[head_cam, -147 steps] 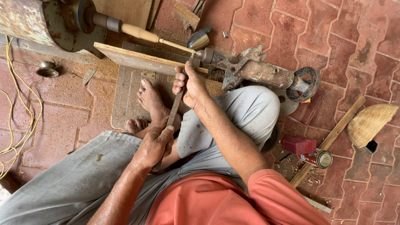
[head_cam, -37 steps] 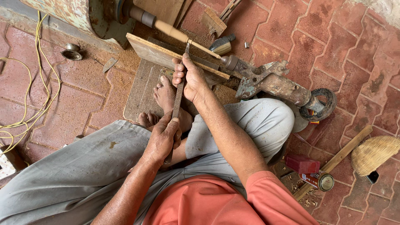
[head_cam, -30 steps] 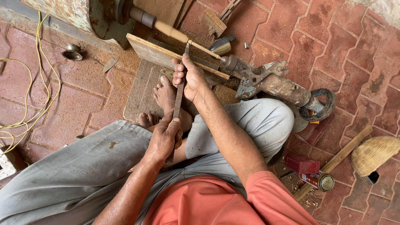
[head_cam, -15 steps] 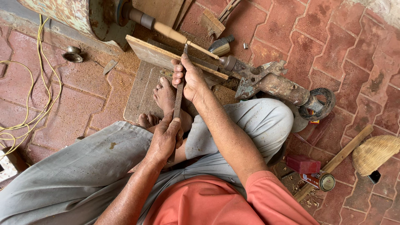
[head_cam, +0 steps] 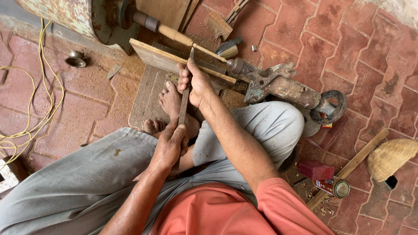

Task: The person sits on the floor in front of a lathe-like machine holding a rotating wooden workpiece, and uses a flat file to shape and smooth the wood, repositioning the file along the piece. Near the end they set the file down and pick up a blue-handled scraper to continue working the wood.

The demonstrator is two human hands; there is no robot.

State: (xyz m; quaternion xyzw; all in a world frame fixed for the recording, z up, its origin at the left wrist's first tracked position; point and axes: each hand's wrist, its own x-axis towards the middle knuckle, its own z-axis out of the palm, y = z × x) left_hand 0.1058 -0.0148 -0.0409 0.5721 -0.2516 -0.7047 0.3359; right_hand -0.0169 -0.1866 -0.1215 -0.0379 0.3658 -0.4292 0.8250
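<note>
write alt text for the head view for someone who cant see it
Seated on red paving, a person holds a long chisel with the left hand and right hand, its tip against a wooden spindle on a lathe.

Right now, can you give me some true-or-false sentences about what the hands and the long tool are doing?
1. Both hands hold the long tool. True.
2. The left hand grips the end nearer the body. True.
3. The right hand rests on the straw hat. False: it holds the tool near its tip, by the wooden board; the straw hat lies far off.
4. The yellow cord is wrapped around the tool. False: it lies apart on the brick floor.
</note>
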